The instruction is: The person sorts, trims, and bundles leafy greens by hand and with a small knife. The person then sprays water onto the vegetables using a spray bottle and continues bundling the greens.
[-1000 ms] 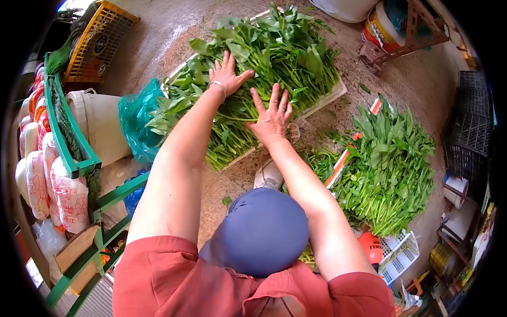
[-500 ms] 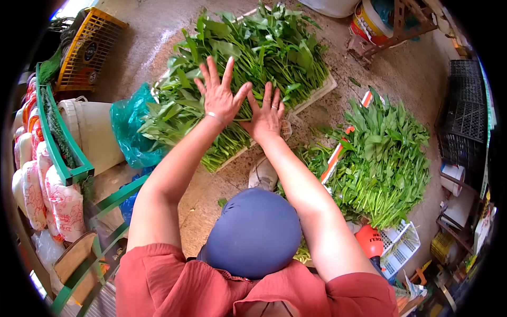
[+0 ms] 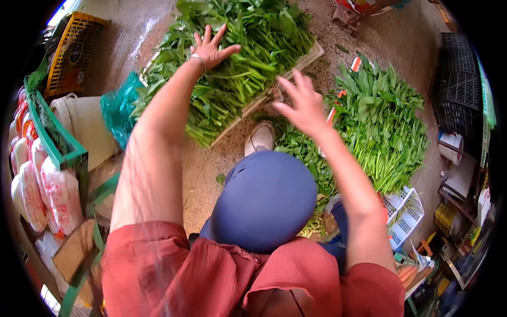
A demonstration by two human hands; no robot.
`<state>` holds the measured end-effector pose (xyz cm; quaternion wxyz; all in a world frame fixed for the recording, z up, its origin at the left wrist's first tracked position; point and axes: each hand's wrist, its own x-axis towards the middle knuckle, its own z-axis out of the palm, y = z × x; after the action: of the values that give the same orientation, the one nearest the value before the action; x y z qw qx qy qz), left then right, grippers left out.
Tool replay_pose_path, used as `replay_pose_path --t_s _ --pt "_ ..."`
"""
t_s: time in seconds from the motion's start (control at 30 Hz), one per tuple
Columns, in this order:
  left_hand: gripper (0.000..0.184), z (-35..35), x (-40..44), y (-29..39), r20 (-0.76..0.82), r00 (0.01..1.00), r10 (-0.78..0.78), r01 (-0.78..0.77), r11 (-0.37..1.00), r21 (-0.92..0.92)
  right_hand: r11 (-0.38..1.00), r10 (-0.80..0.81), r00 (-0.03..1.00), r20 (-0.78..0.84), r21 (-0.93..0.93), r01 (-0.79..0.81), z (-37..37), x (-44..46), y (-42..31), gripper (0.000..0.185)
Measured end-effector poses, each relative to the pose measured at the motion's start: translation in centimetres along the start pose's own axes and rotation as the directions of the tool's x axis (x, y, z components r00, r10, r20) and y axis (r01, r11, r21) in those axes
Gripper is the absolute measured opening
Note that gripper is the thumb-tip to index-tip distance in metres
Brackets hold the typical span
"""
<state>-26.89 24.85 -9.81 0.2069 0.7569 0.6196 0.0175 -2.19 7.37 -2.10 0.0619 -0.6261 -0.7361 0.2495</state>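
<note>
Leafy green vegetables [image 3: 248,74] with long stems are heaped over a shallow white crate [image 3: 315,53]. Fingers spread, my left hand [image 3: 209,52] lies on the leaves at the middle of this heap. My right hand [image 3: 305,103], somewhat blurred, is held in the air just off the crate's near right edge, its fingers apart and nothing in them. Beyond it on the right is a second pile of the same greens [image 3: 377,121], partly over a box with a white and orange edge [image 3: 332,113]. Loose greens [image 3: 301,150] lie between the two piles.
A shoe [image 3: 260,138] and my knee [image 3: 264,201] are below the heap. On the left stand a white bucket [image 3: 84,124], a teal plastic bag [image 3: 120,108], a yellow crate [image 3: 76,53] and a green frame [image 3: 55,140]. Black crates [image 3: 459,84] and a white basket [image 3: 405,216] are on the right.
My right hand has lifted off the greens and moved right, clear of the crate. My left hand stays on the heap. The view has shifted, so the piles appear higher up.
</note>
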Motion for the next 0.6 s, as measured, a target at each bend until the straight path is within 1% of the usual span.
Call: replay_pose_path --t_s 0.03,0.07,0.1,0.13,0.17,0.2,0.23,0.27,0.3,0.33,0.37,0.4,0.43,0.47,0.5,0.53,0.57,0.6 --pt "0.091 -0.9 -0.4 0.0 -0.001 1.0 0.025 -0.025 1.0 -0.001 1.0 0.015 0.999 0.044 -0.021 -0.015 -0.7 -3.0 2.7 0.055" --pt "0.091 -1.9 -0.9 0.0 -0.002 0.999 0.048 -0.048 0.999 -0.002 0.99 0.105 0.97 0.218 0.067 -0.122 -2.7 -6.3 4.9 0.053" --pt "0.089 -2.7 -1.6 -0.2 -0.096 0.989 0.115 -0.112 0.993 0.035 0.988 0.11 0.947 0.303 0.07 -0.137 -4.1 -9.7 7.6 0.052" --pt "0.081 -3.5 -3.1 -0.1 -0.242 0.949 0.201 -0.186 0.979 0.082 0.967 0.244 0.871 0.427 -0.039 -0.252 -5.9 -13.0 9.0 0.051" --pt "0.067 -5.3 -5.4 1.1 -0.437 0.848 0.299 -0.222 0.95 0.219 0.956 0.292 0.829 0.477 -0.115 -0.27 -8.9 -15.8 8.7 0.049" --pt "0.053 -6.8 -7.9 2.5 -0.591 0.698 0.405 -0.221 0.906 0.36 0.944 0.33 0.834 0.443 -0.169 -0.283 -9.6 -19.6 11.4 0.047" --pt "0.04 -7.4 -9.4 2.7 -0.678 0.604 0.419 -0.275 0.908 0.316 0.898 0.441 0.801 0.405 -0.188 -0.399 -11.6 -22.0 10.9 0.046" --pt "0.066 -5.8 -9.2 -0.5 -0.579 0.733 0.356 -0.408 0.912 0.045 0.886 0.462 0.823 0.332 -0.134 -0.444 -12.3 -24.9 12.3 0.046" --pt "0.061 -5.5 -11.3 -0.6 -0.606 0.713 0.353 -0.4 0.914 0.062 0.872 0.485 0.837 0.253 -0.075 -0.483 -13.1 -27.6 13.9 0.045" --pt "0.056 -5.5 -14.1 -0.3 -0.634 0.689 0.351 -0.393 0.916 0.08 0.787 0.596 0.76 0.261 0.0 -0.617 -13.9 -29.9 15.2 0.045" --pt "0.056 -4.6 -16.3 -0.6 -0.637 0.712 0.295 -0.325 0.943 0.073 0.68 0.688 0.669 0.279 0.074 -0.73 -14.5 -31.6 15.8 0.045" --pt "0.058 -3.6 -18.7 -0.6 -0.618 0.752 0.23 -0.247 0.967 0.059 0.691 0.677 0.683 0.272 0.082 -0.718 -15.0 -32.6 15.5 0.045" --pt "0.061 -2.0 -20.8 -1.1 -0.628 0.756 0.186 -0.192 0.98 0.059 0.577 0.746 0.604 0.279 0.181 -0.796 -15.4 -33.4 15.1 0.044" --pt "0.069 0.1 -22.6 -1.6 -0.594 0.796 0.117 -0.113 0.993 0.044 0.447 0.8 0.519 0.302 0.276 -0.851 -15.5 -34.3 14.9 0.044" --pt "0.081 2.3 -24.1 -2.1 -0.583 0.808 0.084 -0.071 0.996 0.044 0.466 0.789 0.546 0.281 0.304 -0.831 -15.1 -35.3 15.6 0.044" --pt "0.088 3.9 -25.4 -1.9 -0.503 0.864 -0.005 0.018 1.0 0.021 0.488 0.775 0.575 0.261 0.331 -0.808 -14.7 -36.1 16.3 0.044" --pt "0.092 5.0 -26.2 -1.5 -0.431 0.9 -0.067 0.079 0.997 0.012 0.486 0.77 0.587 0.248 0.367 -0.793 -14.7 -36.3 15.6 0.042" --pt "0.092 5.8 -26.3 -1.4 -0.397 0.911 -0.11 0.125 0.992 0.012 0.458 0.769 0.588 0.251 0.425 -0.781 -14.4 -36.6 15.2 0.043"
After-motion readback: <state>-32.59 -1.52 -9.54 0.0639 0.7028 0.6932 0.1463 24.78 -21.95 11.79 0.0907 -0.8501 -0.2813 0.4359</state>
